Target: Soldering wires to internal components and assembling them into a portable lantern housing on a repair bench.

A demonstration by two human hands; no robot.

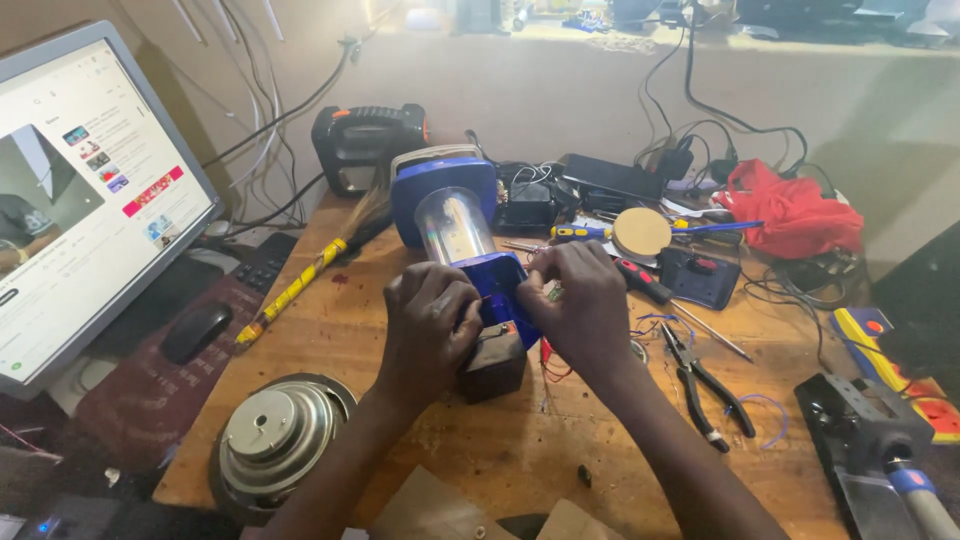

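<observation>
A blue lantern (pixel 455 215) with a clear cylinder lies on its side on the wooden table (pixel 500 450), its open blue base end toward me. My left hand (pixel 425 335) grips the left side of that base. My right hand (pixel 585 305) holds the right side, pinching something small at its edge. A dark block-shaped battery (pixel 493 368) sits just below the base between my hands, with red wires (pixel 553 365) trailing beside it.
A monitor (pixel 85 190) stands at left with a mouse (pixel 195 330) and a speaker driver (pixel 275 435) near it. Pliers (pixel 705 385), screwdrivers (pixel 645 283), a round tape roll (pixel 641 232), a red cloth (pixel 795 210), cables and a black lamp (pixel 365 145) crowd the table's back and right.
</observation>
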